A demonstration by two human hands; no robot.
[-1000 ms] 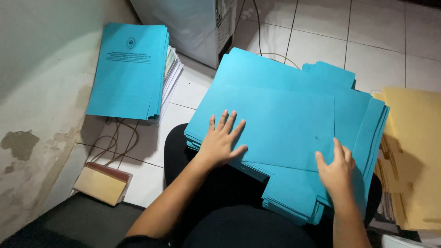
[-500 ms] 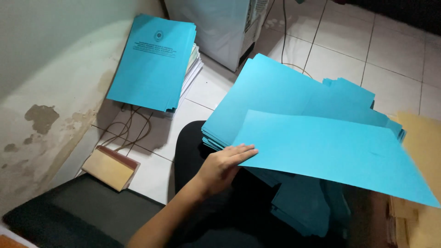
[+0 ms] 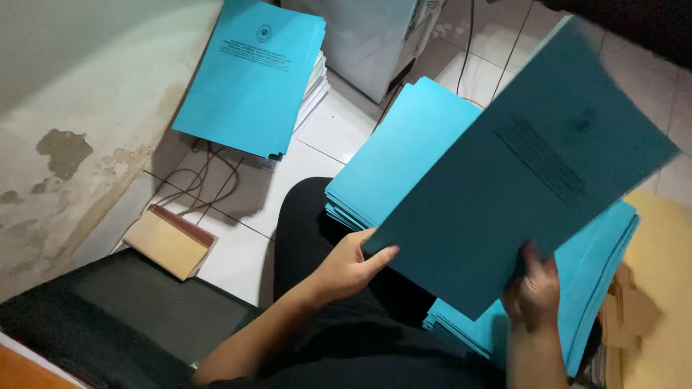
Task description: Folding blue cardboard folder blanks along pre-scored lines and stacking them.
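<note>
One blue paper cover sheet [image 3: 526, 173] with dark print is lifted and tilted above a stack of blue sheets [image 3: 404, 158] that rests on my lap. My right hand [image 3: 535, 292] grips the lifted sheet at its lower edge, fingers curled over it. My left hand [image 3: 351, 265] touches the sheet's lower left corner with thumb and fingertips, just above the stack's near edge. The lifted sheet hides much of the stack.
A second pile of blue printed covers [image 3: 252, 75] on white paper lies on the tiled floor by the peeling wall [image 3: 65, 158]. A tan book [image 3: 167, 241] and loose cables [image 3: 202, 180] lie near it. Yellow-brown sheets [image 3: 659, 288] sit at right. A white appliance [image 3: 367, 43] stands behind.
The top sheet has been raised off the stack and turned upward toward the right. My right hand now holds its lower edge; my left hand moved from the stack to the sheet's corner.
</note>
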